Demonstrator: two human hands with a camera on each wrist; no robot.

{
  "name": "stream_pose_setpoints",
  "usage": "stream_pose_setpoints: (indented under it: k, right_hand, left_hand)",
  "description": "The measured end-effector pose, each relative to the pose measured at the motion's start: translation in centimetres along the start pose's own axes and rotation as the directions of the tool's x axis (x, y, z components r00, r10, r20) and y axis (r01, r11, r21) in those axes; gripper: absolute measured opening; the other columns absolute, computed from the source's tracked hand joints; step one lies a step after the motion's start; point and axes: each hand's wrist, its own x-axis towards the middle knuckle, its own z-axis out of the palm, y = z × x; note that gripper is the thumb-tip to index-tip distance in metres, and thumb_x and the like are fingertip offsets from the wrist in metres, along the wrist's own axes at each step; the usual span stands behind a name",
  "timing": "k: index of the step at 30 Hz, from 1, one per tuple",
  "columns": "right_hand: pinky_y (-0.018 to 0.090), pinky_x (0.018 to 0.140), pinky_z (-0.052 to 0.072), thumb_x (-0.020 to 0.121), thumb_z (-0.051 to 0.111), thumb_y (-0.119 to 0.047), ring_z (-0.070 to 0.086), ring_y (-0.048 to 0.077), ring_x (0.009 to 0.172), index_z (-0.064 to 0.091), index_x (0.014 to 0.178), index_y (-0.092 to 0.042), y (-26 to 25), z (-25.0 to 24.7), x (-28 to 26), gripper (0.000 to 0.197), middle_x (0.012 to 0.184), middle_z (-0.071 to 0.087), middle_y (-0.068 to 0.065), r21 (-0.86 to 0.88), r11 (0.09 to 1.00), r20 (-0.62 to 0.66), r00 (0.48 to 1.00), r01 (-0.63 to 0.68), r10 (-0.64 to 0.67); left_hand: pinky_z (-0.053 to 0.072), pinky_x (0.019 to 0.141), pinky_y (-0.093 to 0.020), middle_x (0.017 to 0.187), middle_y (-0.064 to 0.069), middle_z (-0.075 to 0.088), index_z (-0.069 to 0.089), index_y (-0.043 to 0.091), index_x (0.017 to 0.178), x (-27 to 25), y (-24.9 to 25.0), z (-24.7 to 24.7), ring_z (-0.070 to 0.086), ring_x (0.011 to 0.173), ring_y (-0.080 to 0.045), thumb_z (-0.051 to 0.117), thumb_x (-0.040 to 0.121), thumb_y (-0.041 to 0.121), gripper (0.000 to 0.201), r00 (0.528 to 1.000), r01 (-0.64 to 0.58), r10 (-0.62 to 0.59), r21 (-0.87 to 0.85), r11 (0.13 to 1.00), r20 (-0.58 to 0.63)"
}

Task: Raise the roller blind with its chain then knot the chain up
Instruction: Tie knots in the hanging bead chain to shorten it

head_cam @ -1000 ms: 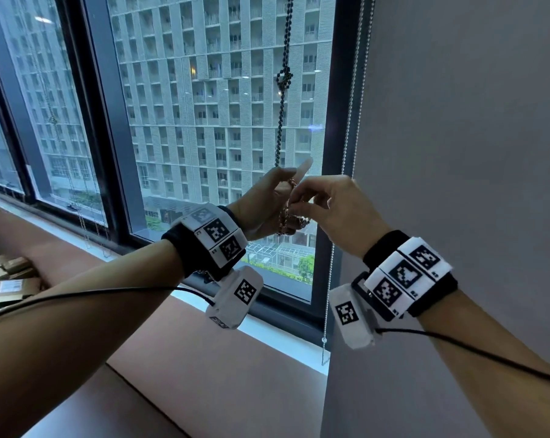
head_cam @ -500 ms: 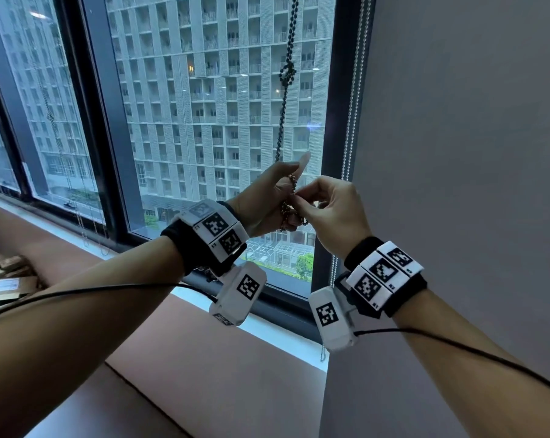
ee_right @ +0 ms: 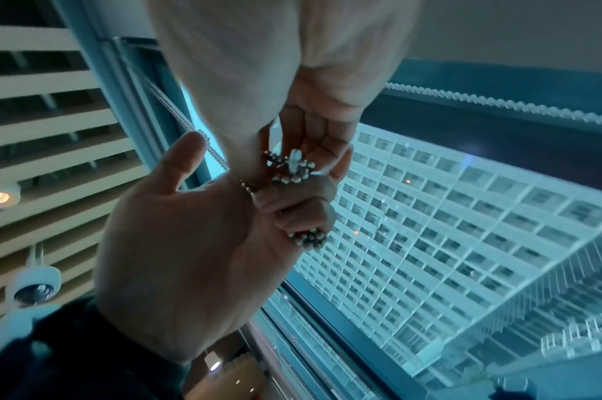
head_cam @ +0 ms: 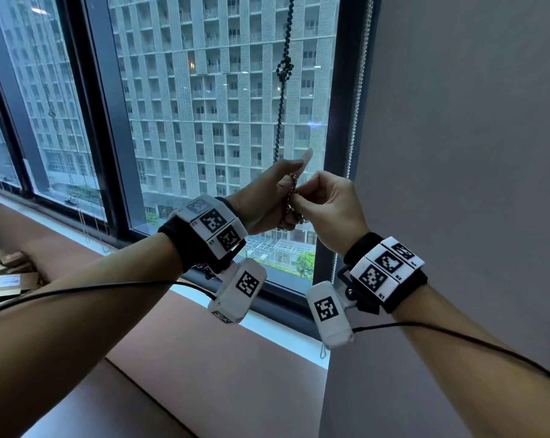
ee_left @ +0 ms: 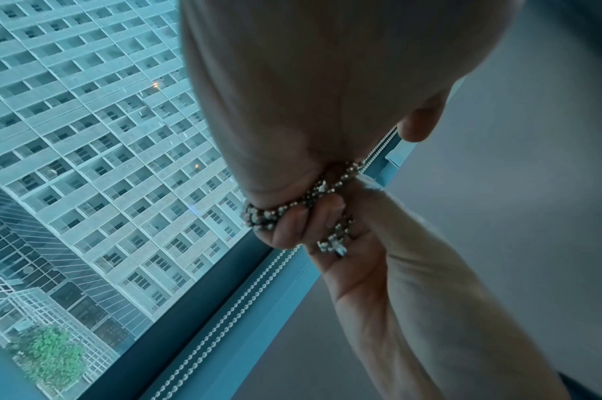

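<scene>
A dark bead chain [head_cam: 280, 121] hangs in front of the window with a knot [head_cam: 284, 71] tied high in it. Its lower end is bunched in my left hand [head_cam: 288, 197], whose fingers curl round the beads while the thumb points up. My right hand [head_cam: 299, 202] pinches the same bunch from the right, so the hands touch. In the left wrist view the chain bundle [ee_left: 285, 211] is squeezed between the fingers. The right wrist view shows the chain's clear connector [ee_right: 294, 162] at the fingertips. The roller blind is out of view above.
A white bead chain [head_cam: 356, 105] hangs along the dark window frame [head_cam: 337, 153], next to a grey panel [head_cam: 457, 153] on the right. Below runs the pink-brown sill [head_cam: 204, 358]. Cardboard boxes [head_cam: 8, 279] lie at the far left.
My right hand has come a little lower and closer against the left, still working the beads. The left hand keeps its hold in about the same place.
</scene>
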Motion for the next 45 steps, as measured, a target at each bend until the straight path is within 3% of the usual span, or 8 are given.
stream_pose_setpoints:
  k: [5,10,14,18,25,31,41,45]
  right_hand:
    - [0.026,0.044,0.049,0.078,0.067,0.007,0.058,0.013,0.041,0.046,0.069,-0.009,-0.5,0.3,-0.1,0.028,0.058,0.056,0.011,0.005,0.996,-0.047,0.995,-0.089,0.090]
    - [0.059,0.054,0.055,0.053,0.070,-0.023,0.062,0.035,0.056,0.048,0.064,-0.019,-0.2,0.6,0.3,0.025,0.061,0.054,0.013,-0.098,0.982,-0.099,0.984,-0.160,0.150]
    - [0.051,0.057,0.058,0.058,0.065,-0.033,0.069,0.034,0.061,0.060,0.069,-0.020,-0.1,0.6,0.9,0.018,0.061,0.065,0.007,-0.299,0.947,-0.099,0.991,-0.120,0.095]
    - [0.017,0.048,0.039,0.081,0.062,-0.017,0.056,0.013,0.057,0.064,0.081,-0.008,-0.5,-0.1,1.5,0.009,0.064,0.058,-0.001,-0.575,0.818,-0.026,1.000,-0.017,0.003]
    - [0.023,0.047,0.032,0.098,0.040,-0.017,0.049,0.010,0.056,0.058,0.092,-0.011,-0.9,-0.7,2.0,0.020,0.070,0.051,0.001,-0.721,0.689,0.075,0.981,-0.071,0.180]
    - [0.027,0.049,0.037,0.098,0.039,-0.023,0.054,0.015,0.058,0.057,0.086,-0.010,-0.5,-1.2,1.8,0.024,0.077,0.059,0.008,-0.708,0.701,0.104,0.971,-0.080,0.216]
    - [0.033,0.050,0.042,0.099,0.035,-0.017,0.050,0.019,0.056,0.056,0.096,-0.002,-0.3,-0.4,0.9,0.026,0.073,0.061,0.013,-0.372,0.895,0.143,0.938,-0.244,0.315]
    - [0.028,0.048,0.037,0.102,0.032,-0.017,0.044,0.014,0.053,0.053,0.082,-0.013,-0.5,-0.1,0.5,0.029,0.064,0.051,0.002,-0.267,0.921,0.104,0.942,-0.283,0.320]
  left_hand:
    - [0.027,0.058,-0.028,0.086,-0.006,0.040,0.044,0.043,0.118,-0.1,0.1,0.4,0.034,0.057,-0.012,0.027,0.084,0.052,0.039,1.000,-0.006,0.006,0.009,1.000,0.018]
    - [0.025,0.058,-0.029,0.077,-0.003,0.036,0.047,0.032,0.103,-0.1,0.2,0.9,0.032,0.055,-0.012,0.029,0.081,0.050,0.034,1.000,0.000,0.001,0.037,0.999,-0.027]
    - [0.023,0.057,-0.031,0.077,-0.004,0.038,0.044,0.017,0.107,0.1,0.3,1.0,0.031,0.056,-0.014,0.031,0.084,0.052,0.043,1.000,0.021,-0.020,0.062,0.998,-0.010]
    - [0.023,0.058,-0.031,0.073,-0.003,0.039,0.044,0.015,0.100,0.1,0.6,1.0,0.031,0.057,-0.016,0.032,0.085,0.049,0.039,0.999,0.036,-0.037,0.065,0.997,0.011]
    - [0.026,0.058,-0.029,0.075,-0.003,0.037,0.040,0.016,0.110,0.5,0.7,1.6,0.032,0.057,-0.016,0.038,0.080,0.054,0.049,0.997,0.071,-0.066,0.105,0.992,-0.048]
    - [0.024,0.057,-0.029,0.074,-0.003,0.037,0.045,0.012,0.095,0.5,0.6,1.5,0.029,0.055,-0.014,0.038,0.082,0.054,0.045,0.997,0.074,-0.071,0.164,0.984,-0.019]
    - [0.029,0.055,-0.025,0.083,-0.008,0.032,0.044,0.015,0.119,0.6,0.6,1.4,0.029,0.053,-0.011,0.035,0.083,0.055,0.054,0.994,0.105,-0.094,0.255,0.961,-0.054]
    - [0.029,0.053,-0.024,0.079,-0.005,0.033,0.042,0.009,0.133,0.7,0.8,1.5,0.030,0.051,-0.011,0.037,0.079,0.053,0.070,0.993,0.106,-0.091,0.216,0.971,-0.080]
